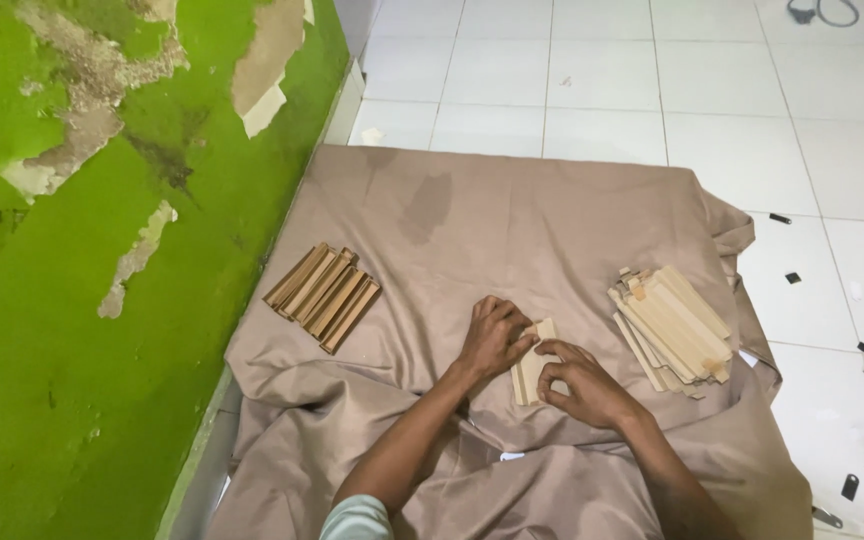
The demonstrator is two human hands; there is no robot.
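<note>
Wooden strips (pixel 532 362) on beige cloth (pixel 512 220), tiled floor (pixel 752 90).

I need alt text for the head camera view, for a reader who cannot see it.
Two bare hands, left hand and right hand, hold a few pale wooden strips over a beige cloth on a white tiled floor. A darker strip stack lies left by a peeling green wall, a paler pile right.

Bare cloth (pixel 512 220) between stick piles (pixel 323 297)
</note>
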